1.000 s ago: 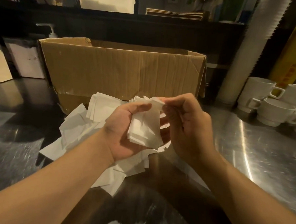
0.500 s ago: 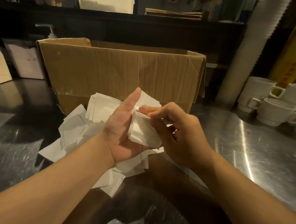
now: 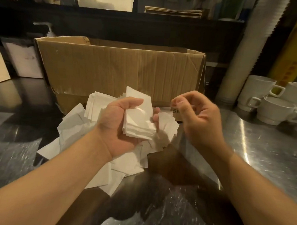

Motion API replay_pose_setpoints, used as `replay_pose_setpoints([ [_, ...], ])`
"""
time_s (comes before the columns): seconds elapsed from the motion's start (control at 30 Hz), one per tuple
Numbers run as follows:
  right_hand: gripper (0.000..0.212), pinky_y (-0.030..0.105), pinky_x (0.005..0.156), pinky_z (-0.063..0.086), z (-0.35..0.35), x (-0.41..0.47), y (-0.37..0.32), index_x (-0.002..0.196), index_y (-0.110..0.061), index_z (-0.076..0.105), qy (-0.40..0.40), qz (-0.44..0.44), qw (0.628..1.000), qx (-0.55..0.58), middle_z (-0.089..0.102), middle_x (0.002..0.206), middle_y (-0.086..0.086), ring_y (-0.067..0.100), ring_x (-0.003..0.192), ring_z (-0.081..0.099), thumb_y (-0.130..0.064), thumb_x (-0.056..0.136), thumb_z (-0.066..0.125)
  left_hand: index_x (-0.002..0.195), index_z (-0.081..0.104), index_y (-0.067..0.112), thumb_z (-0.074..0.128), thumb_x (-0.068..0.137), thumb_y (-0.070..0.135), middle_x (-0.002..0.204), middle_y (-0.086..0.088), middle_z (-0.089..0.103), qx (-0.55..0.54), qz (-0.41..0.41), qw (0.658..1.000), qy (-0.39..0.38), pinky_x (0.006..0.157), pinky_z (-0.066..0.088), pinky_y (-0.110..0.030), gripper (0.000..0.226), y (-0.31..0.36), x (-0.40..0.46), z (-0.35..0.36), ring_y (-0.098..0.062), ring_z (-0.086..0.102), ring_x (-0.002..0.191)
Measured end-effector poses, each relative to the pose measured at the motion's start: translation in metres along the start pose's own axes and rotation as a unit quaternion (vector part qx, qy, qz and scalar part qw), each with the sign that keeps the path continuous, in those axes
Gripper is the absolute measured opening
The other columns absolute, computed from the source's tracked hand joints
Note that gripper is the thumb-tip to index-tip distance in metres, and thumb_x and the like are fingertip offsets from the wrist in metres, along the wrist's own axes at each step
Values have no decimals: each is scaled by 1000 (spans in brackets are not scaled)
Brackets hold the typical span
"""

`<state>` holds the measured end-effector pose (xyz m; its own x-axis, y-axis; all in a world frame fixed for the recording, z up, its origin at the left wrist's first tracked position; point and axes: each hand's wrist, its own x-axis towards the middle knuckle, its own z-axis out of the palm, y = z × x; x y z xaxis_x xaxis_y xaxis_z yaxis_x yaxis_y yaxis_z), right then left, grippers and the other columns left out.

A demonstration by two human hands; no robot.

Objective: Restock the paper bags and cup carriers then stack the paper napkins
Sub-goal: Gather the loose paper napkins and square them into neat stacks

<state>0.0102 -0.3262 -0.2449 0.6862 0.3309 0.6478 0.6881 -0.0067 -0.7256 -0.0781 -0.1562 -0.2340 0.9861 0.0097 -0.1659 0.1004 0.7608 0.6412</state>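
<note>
Stacking is under way: the left hand [image 3: 119, 126] grips a small stack of white square paper napkins [image 3: 139, 122] above the loose white napkin heap [image 3: 85, 126] on the steel surface [image 3: 262, 152], while the right hand [image 3: 198, 120], curled and seemingly empty, must fetch another.

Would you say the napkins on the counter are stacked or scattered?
Scattered: the loose napkins overlap at odd angles; only those in the left hand are stacked.
</note>
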Motion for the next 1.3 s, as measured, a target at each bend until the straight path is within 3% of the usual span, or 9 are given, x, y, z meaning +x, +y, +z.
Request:
replay_pose_setpoints([
  [0.1, 8, 19, 67, 53, -9, 10, 16, 101, -20, 66, 52, 128, 989, -45, 67, 89, -6, 8, 84, 64, -25, 101, 60, 142, 54, 14, 65, 81, 19, 119, -19, 69, -27, 5, 1000, 12, 74, 55, -38, 62, 4, 2, -4, -26, 61, 77],
  [0.27, 40, 32, 86, 50, -2, 16, 32, 129, -29, 59, -89, 321, 927, -174, 62, 107, -12, 14, 100, 61, -48, 95, 65, 140, 57, 15, 63, 85, 26, 104, -15, 69, -13, 26, 999, 45, 69, 52, -37, 56, 3, 4, -5, -25, 60, 73],
  [0.37, 56, 45, 105, 50, 8, 16, 31, 139, -28, 55, -137, 324, 912, -210, 61, 129, -7, 21, 119, 58, -59, 92, 62, 140, 58, 15, 66, 81, 27, 101, -13, 67, -4, 23, 998, 53, 68, 52, -37, 61, 2, 7, -8, -25, 60, 71],
  [0.63, 33, 32, 95, 55, 12, 15, 29, 129, -28, 58, -117, 274, 935, -192, 55, 114, -13, 11, 105, 56, -31, 97, 67, 130, 63, 12, 63, 81, 27, 98, -12, 66, 5, 15, 999, 47, 71, 50, -36, 52, 3, 6, -6, -25, 58, 72],
  [0.83, 8, 55, 99, 55, -11, 22, 19, 102, -13, 68, -55, 359, 929, 69, 71, 102, 8, 30, 98, 70, -11, 97, 64, 136, 61, 15, 66, 79, 29, 103, -12, 67, 19, 15, 998, 58, 71, 53, -37, 59, 2, 6, -8, -25, 61, 74],
  [0.9, 6, 49, 89, 58, -18, 24, 19, 100, -15, 67, -52, 345, 936, 46, 70, 99, 6, 27, 92, 68, -12, 97, 64, 136, 61, 16, 67, 78, 29, 104, -12, 68, 24, 17, 998, 62, 70, 53, -37, 60, 2, 5, -8, -25, 62, 75],
  [1.0, 20, 22, 69, 50, -20, 25, 29, 117, -29, 65, -83, 284, 944, -147, 61, 99, -14, 12, 91, 61, -24, 98, 66, 133, 61, 15, 66, 78, 30, 101, -13, 68, 24, 19, 997, 67, 71, 53, -36, 57, 1, 4, -6, -24, 61, 75],
  [1.23, 20, 14, 70, 42, -26, 25, 37, 115, -28, 70, -32, 198, 969, -146, 66, 108, -16, 4, 102, 60, -26, 95, 72, 131, 62, 14, 62, 83, 30, 98, -12, 67, 32, 17, 997, 68, 71, 52, -36, 50, 0, 3, -3, -24, 61, 72],
  [1.3, 16, 18, 82, 50, -27, 24, 33, 111, -30, 71, -27, 169, 975, -140, 67, 110, -17, 5, 104, 61, -24, 96, 70, 133, 61, 15, 64, 80, 29, 98, -13, 68, 33, 20, 997, 69, 72, 52, -36, 55, 0, 3, -2, -24, 61, 72],
])
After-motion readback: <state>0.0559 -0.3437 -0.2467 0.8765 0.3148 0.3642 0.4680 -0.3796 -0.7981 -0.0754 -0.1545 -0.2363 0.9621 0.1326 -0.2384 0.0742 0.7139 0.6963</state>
